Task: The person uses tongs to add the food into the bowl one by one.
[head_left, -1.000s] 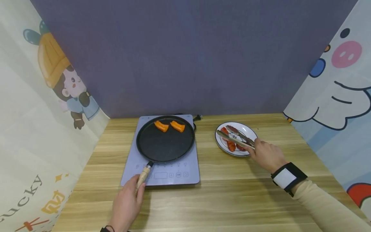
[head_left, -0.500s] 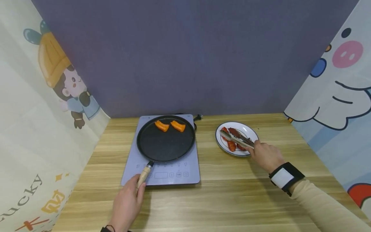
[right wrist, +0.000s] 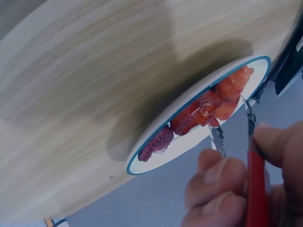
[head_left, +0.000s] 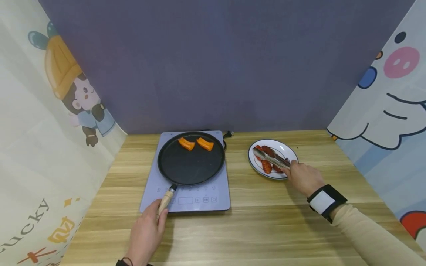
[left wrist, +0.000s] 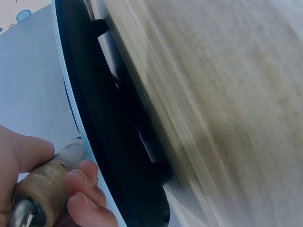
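Note:
My left hand (head_left: 146,232) grips the wooden handle (head_left: 167,199) of a flat black frying pan (head_left: 191,168). Two orange food pieces (head_left: 195,144) lie toward the pan's far side. My right hand (head_left: 304,177) holds metal tongs (head_left: 273,159) over a white plate (head_left: 287,149) with a dark rim. In the right wrist view, the tongs' tips reach an orange-red piece (right wrist: 234,87) and a darker red piece (right wrist: 191,116); whether they pinch either, I cannot tell. A purplish piece with sucker-like bumps (right wrist: 156,144) lies at the plate's other end.
Beneath the pan is a pale induction cooktop (head_left: 217,188), its black plug and cord (head_left: 227,134) behind it to the right. All stand on a wood-grain table (head_left: 253,229). A dark blue-grey panel (head_left: 213,66) rises behind, with printed cartoon sheets on both sides.
The tongs' arms have drawn closer together over the plate. My right hand has shifted very slightly left. My left hand keeps its hold on the pan handle, and the pan stays put.

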Motion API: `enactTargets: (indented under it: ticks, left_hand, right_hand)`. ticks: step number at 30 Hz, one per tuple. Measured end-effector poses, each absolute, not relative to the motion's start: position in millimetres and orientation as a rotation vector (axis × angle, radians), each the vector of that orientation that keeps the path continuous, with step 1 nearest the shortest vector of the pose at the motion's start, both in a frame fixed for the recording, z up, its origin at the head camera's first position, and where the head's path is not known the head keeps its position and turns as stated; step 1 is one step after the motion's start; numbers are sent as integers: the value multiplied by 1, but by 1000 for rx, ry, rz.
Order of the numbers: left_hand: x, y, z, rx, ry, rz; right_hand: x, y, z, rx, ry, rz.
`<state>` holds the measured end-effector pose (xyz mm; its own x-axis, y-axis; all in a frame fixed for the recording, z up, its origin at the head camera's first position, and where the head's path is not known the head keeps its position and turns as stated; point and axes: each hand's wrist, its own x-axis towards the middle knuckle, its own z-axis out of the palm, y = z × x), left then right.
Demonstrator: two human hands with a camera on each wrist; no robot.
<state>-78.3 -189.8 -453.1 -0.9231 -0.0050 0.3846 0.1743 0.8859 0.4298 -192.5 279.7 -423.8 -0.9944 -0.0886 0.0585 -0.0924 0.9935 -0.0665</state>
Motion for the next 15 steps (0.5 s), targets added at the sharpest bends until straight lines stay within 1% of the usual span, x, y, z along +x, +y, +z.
enactTargets:
  ticks: [15]
  left_hand:
    - [-80,-189,-452,-67,-2744,-667]
  right_hand:
    - [-202,288,-426,180,-3055,78]
